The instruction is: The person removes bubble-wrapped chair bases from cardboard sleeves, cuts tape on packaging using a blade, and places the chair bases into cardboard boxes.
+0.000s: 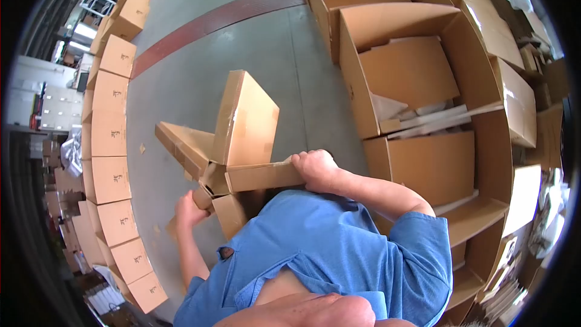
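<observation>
A partly folded brown cardboard box point(251, 127) stands in front of my body, its panels and flaps sticking out at several angles. One tall panel rises in the middle, and another leans off to the left. My right hand point(315, 168) is wrapped round the outer end of the long flap on the right. At the lower left, my left hand point(189, 209) is closed at a short flap of the same box; its fingertips are partly hidden. The near side of the box lies against or close to my blue shirt, and I cannot tell whether they touch.
A row of closed cartons point(113, 180) with printed marks lines the left side. Large open cardboard bins point(497, 175) holding flat cardboard sheets stand on the right. Between them runs a grey floor point(254, 42) with a dark red stripe point(224, 19) and small scraps.
</observation>
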Motion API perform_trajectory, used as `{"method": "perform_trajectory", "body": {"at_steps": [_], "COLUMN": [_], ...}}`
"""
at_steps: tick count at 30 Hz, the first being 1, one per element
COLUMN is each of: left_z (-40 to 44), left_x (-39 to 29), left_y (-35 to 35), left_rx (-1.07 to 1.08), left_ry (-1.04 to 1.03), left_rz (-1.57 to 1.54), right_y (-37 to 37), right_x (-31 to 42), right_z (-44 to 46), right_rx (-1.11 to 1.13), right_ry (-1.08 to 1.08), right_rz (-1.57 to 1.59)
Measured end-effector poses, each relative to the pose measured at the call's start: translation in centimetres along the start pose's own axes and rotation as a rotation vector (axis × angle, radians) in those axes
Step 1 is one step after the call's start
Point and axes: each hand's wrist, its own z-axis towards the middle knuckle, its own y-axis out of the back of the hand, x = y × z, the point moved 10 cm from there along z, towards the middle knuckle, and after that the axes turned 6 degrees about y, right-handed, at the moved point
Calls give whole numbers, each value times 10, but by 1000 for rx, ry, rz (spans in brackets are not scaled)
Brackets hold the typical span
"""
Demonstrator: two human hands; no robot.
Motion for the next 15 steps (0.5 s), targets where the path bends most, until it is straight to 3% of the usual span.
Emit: {"method": "perform_trajectory", "body": {"at_steps": [5, 15], "left_z": [56, 197], "left_x": [-39, -98], "left_y": [31, 73], "left_rx": [-61, 25], "left_ry": [-83, -220], "left_rz": [69, 94], "right_y": [27, 67], "right_x": [-44, -99], "right_z": [28, 97], "right_rx": [-54, -54], "right_ry": [-31, -187], "right_rz": [50, 95]}}
